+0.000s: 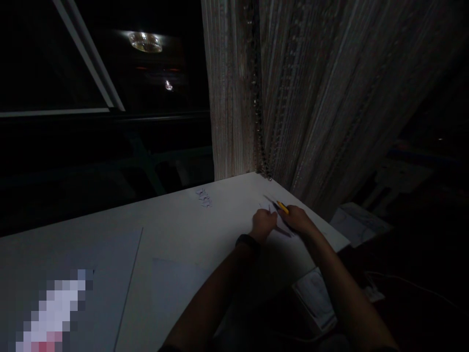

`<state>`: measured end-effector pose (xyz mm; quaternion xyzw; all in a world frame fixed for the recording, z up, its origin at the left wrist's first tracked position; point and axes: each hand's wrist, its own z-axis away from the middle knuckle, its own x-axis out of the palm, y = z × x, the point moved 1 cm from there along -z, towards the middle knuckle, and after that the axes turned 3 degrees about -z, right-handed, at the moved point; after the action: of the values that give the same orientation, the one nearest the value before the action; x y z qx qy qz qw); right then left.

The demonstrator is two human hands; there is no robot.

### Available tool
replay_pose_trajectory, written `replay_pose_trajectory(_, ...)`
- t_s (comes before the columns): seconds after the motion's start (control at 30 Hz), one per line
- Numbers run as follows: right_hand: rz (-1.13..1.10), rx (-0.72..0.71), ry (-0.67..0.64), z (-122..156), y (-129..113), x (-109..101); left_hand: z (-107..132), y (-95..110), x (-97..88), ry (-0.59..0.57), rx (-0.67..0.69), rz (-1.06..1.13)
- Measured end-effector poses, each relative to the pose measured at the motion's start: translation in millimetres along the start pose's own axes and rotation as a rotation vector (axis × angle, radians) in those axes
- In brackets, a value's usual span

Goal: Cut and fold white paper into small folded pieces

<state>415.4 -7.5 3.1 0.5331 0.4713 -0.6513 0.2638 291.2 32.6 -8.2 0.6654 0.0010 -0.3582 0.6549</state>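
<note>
At the far corner of the white tabletop (220,215), by the beaded grey string curtain (311,98), our right hand (298,220) closes round a yellow-handled, dark-tipped tool (283,207). Our left hand (264,222) curls against a small pale paper scrap (284,229), its grip too dim to tell. A few small cut paper bits (204,198) lie nearby. In this gloom, we judge, slow strokes and a firmly pinned scrap serve best.

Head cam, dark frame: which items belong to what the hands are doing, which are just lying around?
In use:
left hand, resting on small paper piece
right hand, holding yellow-handled tool

Lying about:
purple scraps
large sheet
curtain
papers off to the right
</note>
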Motion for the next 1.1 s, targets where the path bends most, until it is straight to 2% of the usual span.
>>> replay_pose_trajectory(0.03,0.007,0.008,-0.01,-1,1,2,3,-1,-3.3,0.033,0.008,-0.033)
replay_pose_trajectory(0.1,0.012,0.016,-0.03,-3,2,4,10,-3,-8.8,0.076,0.121,-0.154)
replay_pose_trajectory(0.17,0.017,0.013,-0.043,-4,2,3,15,-8,-10.9,0.024,0.168,-0.19)
replay_pose_trajectory(0.27,0.009,0.006,-0.037,-3,-1,-2,18,-18,-8.2,-0.069,0.102,-0.126)
replay_pose_trajectory(0.4,0.02,0.011,0.003,2,-6,-5,17,-26,-2.0,-0.038,0.043,-0.017)
replay_pose_trajectory(0.5,0.063,0.024,-0.016,4,-8,-1,20,-25,-1.2,-0.06,0.082,0.016)
replay_pose_trajectory(0.57,0.081,0.051,-0.041,5,-9,2,24,-23,-4.1,-0.036,0.165,-0.063)
replay_pose_trajectory(0.7,0.039,0.06,-0.023,12,-13,1,36,-21,-11.6,0.092,0.386,-0.38)
replay_pose_trajectory(0.87,0.068,0.035,0.169,33,-34,-2,54,-23,-15.4,0.02,0.507,-0.589)
replay_pose_trajectory(0.93,0.15,-0.008,0.212,41,-45,2,63,-23,-23.3,0.052,0.551,-0.623)
replay_pose_trajectory(1.0,0.245,-0.046,0.24,47,-54,8,75,-23,-40.2,0.067,0.608,-0.644)
replay_pose_trajectory(1.1,0.324,-0.102,0.267,51,-59,17,95,-33,-85.0,0.066,0.604,-0.737)
